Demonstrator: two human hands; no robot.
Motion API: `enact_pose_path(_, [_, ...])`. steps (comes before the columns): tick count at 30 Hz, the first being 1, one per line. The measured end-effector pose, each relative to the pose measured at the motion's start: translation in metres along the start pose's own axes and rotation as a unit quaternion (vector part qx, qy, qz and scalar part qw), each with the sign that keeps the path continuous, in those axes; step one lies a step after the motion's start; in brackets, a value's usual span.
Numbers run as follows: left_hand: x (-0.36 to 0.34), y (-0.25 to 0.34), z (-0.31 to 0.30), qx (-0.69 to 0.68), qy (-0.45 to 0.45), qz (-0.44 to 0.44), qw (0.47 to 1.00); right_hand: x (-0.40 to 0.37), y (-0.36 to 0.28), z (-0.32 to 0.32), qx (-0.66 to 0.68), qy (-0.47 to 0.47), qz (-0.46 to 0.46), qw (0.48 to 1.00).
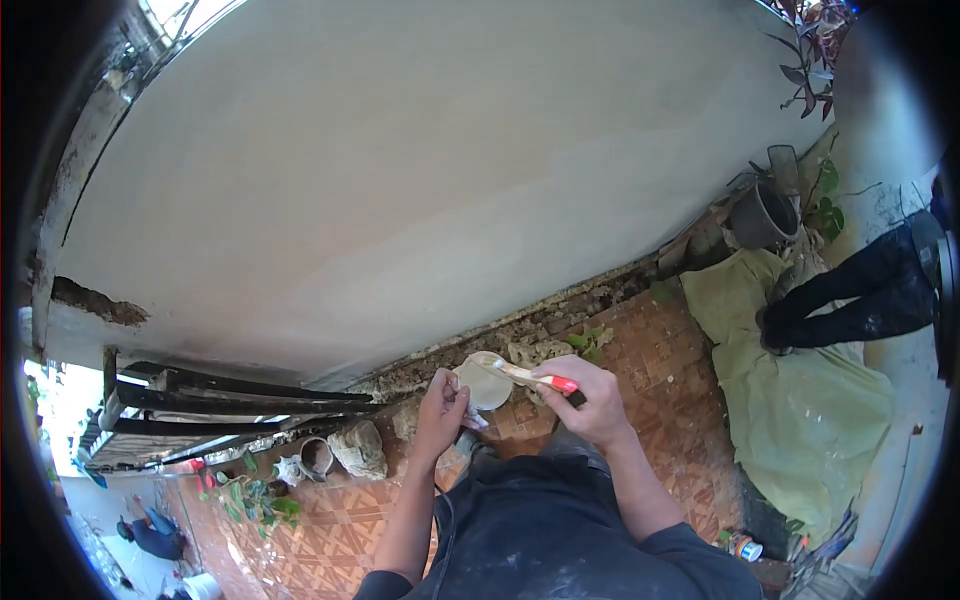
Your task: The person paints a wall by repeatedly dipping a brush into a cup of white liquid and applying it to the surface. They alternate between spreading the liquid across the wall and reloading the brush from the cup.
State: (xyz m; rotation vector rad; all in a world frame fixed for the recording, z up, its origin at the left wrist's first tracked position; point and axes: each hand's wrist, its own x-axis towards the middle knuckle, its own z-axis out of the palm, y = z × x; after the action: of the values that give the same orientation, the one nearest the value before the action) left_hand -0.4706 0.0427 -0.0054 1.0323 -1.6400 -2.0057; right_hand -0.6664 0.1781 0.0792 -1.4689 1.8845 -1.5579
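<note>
My left hand [438,415] is closed at the near left rim of a round tub [484,388] with a pale, cream-coloured inside. A bit of whitish material [473,416] shows below its fingers. Wrapped round the red-tipped handle of a paintbrush [563,384] is my right hand [590,403], to the right of the tub. The brush lies nearly level, its head pointing left over the tub's far right rim. Both hands are in front of my dark, stained shirt, above the tiled floor.
A pale plastered wall [430,190] fills the far side, with rubble along its foot. Black metal rails [240,402] run at the left, near potted plants [260,500]. A green sheet [800,420] covers floor at the right, where a person [860,290] stands beside a bucket [764,215].
</note>
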Motion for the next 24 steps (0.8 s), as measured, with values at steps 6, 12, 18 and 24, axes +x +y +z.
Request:
enact_pose_path(6, [0.039, -0.015, 0.088, 0.041, 0.047, 0.031, 0.998, 0.013, 0.05, -0.077, -0.063, -0.046, -0.057, 0.995])
enact_pose_path(12, [0.057, 0.012, 0.175, -0.04, 0.1, 0.026, 0.994, 0.02, 0.084, -0.15, -0.017, -0.035, -0.045, 0.998])
enact_pose_path(18, [0.064, 0.013, 0.221, -0.038, 0.078, 0.039, 0.995, 0.032, 0.111, -0.172, -0.014, -0.078, -0.041, 0.996])
enact_pose_path(24, [0.062, 0.016, 0.241, -0.041, 0.093, 0.027, 0.995, 0.035, 0.124, -0.178, -0.016, -0.097, -0.036, 0.994])
